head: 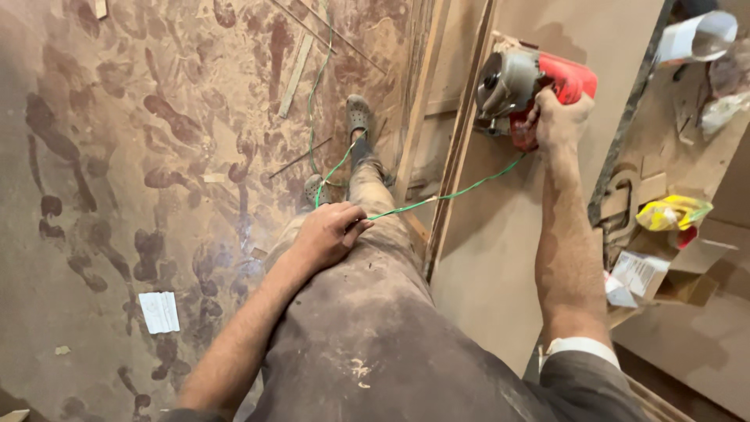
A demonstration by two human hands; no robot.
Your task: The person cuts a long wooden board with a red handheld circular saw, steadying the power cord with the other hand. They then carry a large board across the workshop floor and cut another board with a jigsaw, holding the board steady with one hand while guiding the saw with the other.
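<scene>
**A:** Where the hands are concerned, what is held by each?

**B:** The right hand [559, 117] is clamped on the red body of a power tool [525, 87], whose grey metal motor housing is turned toward the camera. The tool is set against the long edge of a brown board [500, 258], at the far end of the reach. The left hand [328, 233] is closed on a thin green cord [461, 190], pinched between thumb and curled fingers just above the thigh.

**A:** How is the cord laid relative to the two hands?

**B:** From the left hand it is run up and to the right across the board's edge to the tool below the right hand. A second stretch is led away from the left hand toward the floor, past the foot. The hands are kept well apart, the cord stretched between them.

**A:** And the arms?

**B:** The right arm is extended nearly straight, forearm bare and dusted, a sleeve rolled back near the elbow. The left arm is bent, the hand rested on dusty grey trousers [367, 328].

**A:** What is seen further out?

**B:** A grey sandal [358, 114] is worn on the forward foot, planted on a dusty floor [117, 156] marked with dark footprints. Wooden strips [297, 74] and a white ribbed scrap [159, 312] are scattered on it. At the right, a yellow packet [672, 212] and papers are left among board offcuts.
</scene>
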